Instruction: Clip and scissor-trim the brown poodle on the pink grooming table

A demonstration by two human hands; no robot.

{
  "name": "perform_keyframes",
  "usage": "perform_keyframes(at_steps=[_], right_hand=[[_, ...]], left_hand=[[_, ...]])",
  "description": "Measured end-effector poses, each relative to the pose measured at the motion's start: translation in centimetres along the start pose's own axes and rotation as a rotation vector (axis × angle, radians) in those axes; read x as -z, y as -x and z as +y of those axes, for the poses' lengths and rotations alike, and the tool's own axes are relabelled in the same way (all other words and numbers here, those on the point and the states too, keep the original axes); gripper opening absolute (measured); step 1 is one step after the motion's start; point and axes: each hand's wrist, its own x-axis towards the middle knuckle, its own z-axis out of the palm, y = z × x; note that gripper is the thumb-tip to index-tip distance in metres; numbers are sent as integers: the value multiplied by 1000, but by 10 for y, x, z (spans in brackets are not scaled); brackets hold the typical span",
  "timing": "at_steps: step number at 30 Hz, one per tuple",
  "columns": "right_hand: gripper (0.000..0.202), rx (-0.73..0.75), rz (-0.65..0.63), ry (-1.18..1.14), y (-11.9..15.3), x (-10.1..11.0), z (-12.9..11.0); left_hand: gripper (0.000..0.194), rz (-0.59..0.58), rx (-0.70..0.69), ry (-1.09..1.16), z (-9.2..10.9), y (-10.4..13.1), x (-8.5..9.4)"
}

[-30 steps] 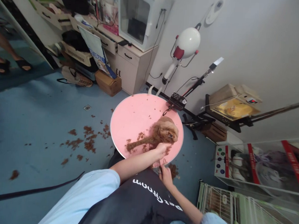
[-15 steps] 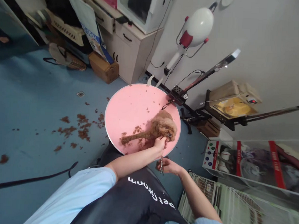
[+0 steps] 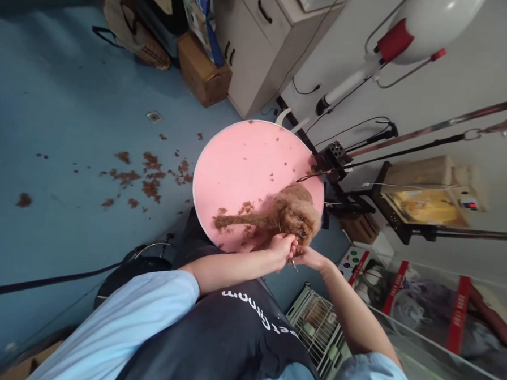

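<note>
A curly brown dog (image 3: 295, 206) is near the right front edge of a round pink grooming table (image 3: 233, 166). A long, thin furry part, leg or tail, stretches left across the tabletop. My left hand (image 3: 283, 248) is closed at the dog's muzzle, its fingertips partly hidden. Just right of it and touching or nearly so, my right hand (image 3: 311, 258) is closed around metal scissors (image 3: 293, 265). One end of the scissors sticks out below the hands; the rest is largely covered. Clipped brown fur (image 3: 247, 208) lies beside the dog.
More fur clumps (image 3: 152, 179) are scattered on the blue floor. A grooming arm with a strap (image 3: 408, 153) rises at the table's right, beneath a white dryer (image 3: 440, 29). A wire cage (image 3: 317, 324) and clear bins (image 3: 426, 301) stand at the lower right.
My right hand has risen with the scissors from below the table edge to beside my left hand at the dog's face. The camera view has tilted downward and come closer.
</note>
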Motion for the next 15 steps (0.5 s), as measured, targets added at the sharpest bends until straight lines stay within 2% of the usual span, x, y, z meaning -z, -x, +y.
perform_keyframes(at_steps=[4, 9, 15], right_hand=[[23, -14, -11, 0, -2, -14, 13], [27, 105, 163, -49, -9, -17, 31], [27, 173, 92, -42, -14, -36, 39]], left_hand=[[16, 12, -20, -15, 0, -4, -1], [18, -19, -50, -80, -1, -2, -5], [18, -65, -123, -181, 0, -4, -10]])
